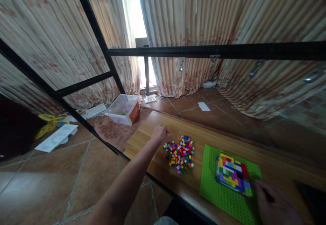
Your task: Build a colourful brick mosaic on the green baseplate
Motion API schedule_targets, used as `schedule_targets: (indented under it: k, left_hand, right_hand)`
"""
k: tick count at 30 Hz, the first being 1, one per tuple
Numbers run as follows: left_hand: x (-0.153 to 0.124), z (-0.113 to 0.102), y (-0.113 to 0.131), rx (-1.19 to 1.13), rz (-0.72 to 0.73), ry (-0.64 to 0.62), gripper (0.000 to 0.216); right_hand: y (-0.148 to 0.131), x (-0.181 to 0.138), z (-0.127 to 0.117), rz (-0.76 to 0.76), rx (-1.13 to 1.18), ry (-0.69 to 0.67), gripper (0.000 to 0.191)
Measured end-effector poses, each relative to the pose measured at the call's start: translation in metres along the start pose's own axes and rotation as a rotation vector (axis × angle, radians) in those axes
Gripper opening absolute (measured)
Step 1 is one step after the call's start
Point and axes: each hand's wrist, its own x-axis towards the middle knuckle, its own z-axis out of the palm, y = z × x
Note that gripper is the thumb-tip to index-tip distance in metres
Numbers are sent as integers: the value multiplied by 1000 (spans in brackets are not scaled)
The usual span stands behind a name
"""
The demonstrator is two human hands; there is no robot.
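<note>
My left hand (160, 135) is closed in a pinch at the upper left edge of a loose pile of small coloured cubes (179, 153). A reddish speck shows at its fingertips, too small to name. On the wooden table to the right lies a green studded baseplate (211, 181). A low rectangular block of multicoloured toy bricks (233, 174) sits on it, with a dark gap near its right side. My right hand (275, 201) rests at the baseplate's right edge, close beside the brick block. Its fingers are dim and blurred, so their grip is unclear.
A black metal rail (216, 52) runs beyond the table, with striped curtains (193, 21) behind. On the floor at the far left stand a clear plastic bin (118, 114) and white packaging (57, 137). A dark flat object (310, 196) is at the table's right.
</note>
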Motion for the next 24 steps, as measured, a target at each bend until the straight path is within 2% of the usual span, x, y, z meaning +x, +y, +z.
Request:
schedule_targets:
  k: [3, 7, 9, 14, 18, 21, 24]
  left_hand:
    - [2, 0, 13, 66, -6, -33, 27]
    - [-1, 2, 18, 88, 38, -38, 27]
    - [-4, 4, 19, 97, 95, -39, 24]
    - [-12, 4, 29, 89, 342, -91, 20]
    - [-12, -4, 36, 25, 401, -120, 22]
    - [-11, -8, 37, -202, 376, -103, 15]
    - [-18, -4, 35, -770, 250, -102, 12]
  right_hand:
    - [0, 0, -1, 33, -44, -27, 47]
    - [-5, 0, -2, 30, -29, -18, 50]
    - [-8, 0, -3, 18, -21, 0, 50]
    - [-14, -1, -5, -2, -12, 11, 52]
    - [-15, 0, -3, -32, 16, 38, 51]
    - [-13, 0, -1, -30, 29, 47, 50]
    - [-11, 0, 1, -43, 38, 52, 51]
